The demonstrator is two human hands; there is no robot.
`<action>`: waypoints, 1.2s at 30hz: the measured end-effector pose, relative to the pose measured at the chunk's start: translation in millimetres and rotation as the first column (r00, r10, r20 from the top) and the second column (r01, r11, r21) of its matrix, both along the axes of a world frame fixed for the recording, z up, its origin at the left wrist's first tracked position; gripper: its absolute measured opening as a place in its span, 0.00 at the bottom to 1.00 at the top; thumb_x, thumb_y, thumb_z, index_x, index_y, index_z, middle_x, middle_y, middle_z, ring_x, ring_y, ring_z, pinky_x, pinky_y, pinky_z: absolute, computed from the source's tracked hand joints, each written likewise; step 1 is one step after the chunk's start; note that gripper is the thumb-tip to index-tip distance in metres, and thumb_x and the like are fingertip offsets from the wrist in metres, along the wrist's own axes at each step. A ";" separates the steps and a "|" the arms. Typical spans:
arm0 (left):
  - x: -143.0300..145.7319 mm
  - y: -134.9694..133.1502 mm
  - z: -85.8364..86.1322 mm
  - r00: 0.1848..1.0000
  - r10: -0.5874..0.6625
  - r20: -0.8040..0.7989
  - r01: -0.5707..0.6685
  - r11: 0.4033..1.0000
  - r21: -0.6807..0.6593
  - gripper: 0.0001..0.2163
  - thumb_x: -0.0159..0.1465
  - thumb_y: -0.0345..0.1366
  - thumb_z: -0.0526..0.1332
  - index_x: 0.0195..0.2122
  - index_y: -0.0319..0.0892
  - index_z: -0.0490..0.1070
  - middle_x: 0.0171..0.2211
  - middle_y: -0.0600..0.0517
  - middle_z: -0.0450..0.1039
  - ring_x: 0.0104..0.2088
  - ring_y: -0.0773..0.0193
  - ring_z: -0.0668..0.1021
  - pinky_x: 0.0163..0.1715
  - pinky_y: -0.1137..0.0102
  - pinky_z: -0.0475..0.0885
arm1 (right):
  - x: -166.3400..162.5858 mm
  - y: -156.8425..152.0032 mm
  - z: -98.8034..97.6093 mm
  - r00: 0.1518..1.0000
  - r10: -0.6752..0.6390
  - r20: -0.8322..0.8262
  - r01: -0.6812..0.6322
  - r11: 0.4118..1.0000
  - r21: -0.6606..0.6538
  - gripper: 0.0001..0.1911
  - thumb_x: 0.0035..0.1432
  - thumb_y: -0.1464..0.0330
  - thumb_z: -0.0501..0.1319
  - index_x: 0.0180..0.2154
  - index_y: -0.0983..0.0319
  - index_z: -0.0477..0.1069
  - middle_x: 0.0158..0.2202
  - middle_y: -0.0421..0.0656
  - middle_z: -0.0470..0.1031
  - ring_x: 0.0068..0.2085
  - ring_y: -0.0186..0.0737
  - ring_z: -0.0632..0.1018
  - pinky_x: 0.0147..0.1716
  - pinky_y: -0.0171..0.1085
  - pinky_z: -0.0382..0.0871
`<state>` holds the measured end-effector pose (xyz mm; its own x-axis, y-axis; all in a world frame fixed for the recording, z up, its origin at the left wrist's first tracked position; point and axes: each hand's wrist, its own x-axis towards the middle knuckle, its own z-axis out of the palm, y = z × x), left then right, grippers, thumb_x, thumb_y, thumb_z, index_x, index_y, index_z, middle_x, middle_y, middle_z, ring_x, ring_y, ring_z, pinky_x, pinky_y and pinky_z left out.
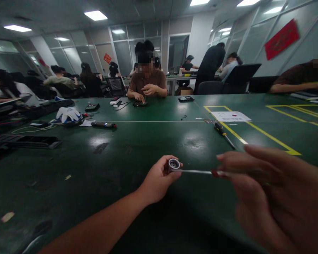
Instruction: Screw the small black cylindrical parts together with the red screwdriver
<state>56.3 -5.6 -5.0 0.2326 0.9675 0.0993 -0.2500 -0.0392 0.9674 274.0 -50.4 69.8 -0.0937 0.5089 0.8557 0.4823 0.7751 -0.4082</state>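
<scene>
My left hand [157, 181] is closed round a small silver ring-shaped metal part [174, 164], held up above the green table [122, 151]. My right hand [270, 190], large and blurred close to the camera, is closed on a thin screwdriver [198, 171] with a red collar. Its metal shaft points left and its tip touches the ring part.
A second screwdriver [224, 134] with a black and yellow handle lies beyond my hands by yellow floor-tape lines [265, 135]. A white paper [230, 116], a pen-like tool [104, 124], white gloves [68, 114] and black trays [26, 141] lie further off. A person [147, 83] sits opposite; others work around.
</scene>
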 end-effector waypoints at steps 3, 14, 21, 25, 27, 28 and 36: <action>-2.1 0.0 0.3 0.999 0.008 -0.040 -0.007 1.000 0.030 0.16 0.61 0.34 0.70 0.49 0.41 0.71 0.47 0.47 0.77 0.49 0.57 0.78 0.53 0.62 0.70 | -18.0 27.6 7.9 0.997 -0.049 0.063 0.050 0.999 -0.018 0.21 0.67 0.69 0.62 0.60 0.56 0.67 0.39 0.44 0.80 0.34 0.42 0.83 0.36 0.41 0.77; -8.2 1.4 -5.2 0.990 0.039 -0.133 -0.015 0.984 0.175 0.17 0.62 0.28 0.67 0.52 0.45 0.74 0.54 0.48 0.75 0.57 0.55 0.75 0.61 0.60 0.66 | -22.5 41.3 2.5 0.949 -0.057 0.311 0.056 0.998 0.012 0.12 0.68 0.69 0.60 0.53 0.59 0.68 0.35 0.43 0.79 0.33 0.42 0.82 0.37 0.41 0.76; -8.6 2.0 -8.8 0.987 0.016 -0.162 0.015 0.982 0.187 0.17 0.61 0.29 0.68 0.52 0.44 0.74 0.51 0.49 0.76 0.54 0.57 0.77 0.58 0.62 0.68 | -29.9 42.1 -7.9 0.991 0.047 0.123 -0.016 0.971 -0.237 0.07 0.66 0.66 0.63 0.46 0.57 0.71 0.33 0.40 0.80 0.32 0.40 0.82 0.32 0.37 0.74; -9.5 2.1 -6.3 0.982 0.039 -0.187 -0.001 0.980 0.199 0.17 0.62 0.29 0.67 0.52 0.43 0.75 0.52 0.48 0.76 0.55 0.56 0.76 0.59 0.61 0.68 | -30.0 41.4 -13.0 0.994 0.085 0.067 -0.060 0.946 -0.318 0.05 0.70 0.65 0.59 0.45 0.56 0.73 0.32 0.38 0.81 0.32 0.39 0.83 0.32 0.37 0.73; -10.4 2.3 -5.0 0.979 0.060 -0.196 -0.018 0.978 0.210 0.17 0.62 0.29 0.67 0.52 0.43 0.75 0.53 0.47 0.76 0.56 0.55 0.76 0.60 0.61 0.67 | -28.8 40.2 -12.6 0.993 0.051 0.109 -0.023 0.970 -0.243 0.05 0.70 0.65 0.58 0.45 0.56 0.72 0.33 0.39 0.81 0.32 0.40 0.83 0.34 0.38 0.72; -10.8 2.5 -4.7 0.976 0.071 -0.204 -0.025 0.975 0.219 0.17 0.62 0.29 0.67 0.53 0.44 0.74 0.54 0.47 0.75 0.57 0.55 0.76 0.60 0.60 0.66 | -28.4 39.4 -11.8 0.990 0.032 0.138 -0.004 0.980 -0.198 0.05 0.70 0.66 0.58 0.45 0.57 0.71 0.33 0.39 0.80 0.32 0.40 0.83 0.34 0.38 0.72; -13.2 5.6 -8.9 0.968 0.098 -0.233 -0.037 0.966 0.254 0.16 0.63 0.30 0.67 0.53 0.45 0.74 0.54 0.48 0.76 0.56 0.55 0.76 0.60 0.60 0.67 | -33.0 34.8 -8.5 0.960 0.075 0.271 -0.052 0.995 -0.089 0.03 0.69 0.70 0.57 0.43 0.58 0.69 0.32 0.40 0.77 0.32 0.39 0.80 0.31 0.37 0.70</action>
<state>43.1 -0.1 -13.8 0.2138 0.9344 0.2848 0.0012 -0.2918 0.9565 241.0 -15.6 61.3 -0.3525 0.5599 0.7499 0.5349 0.7780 -0.3295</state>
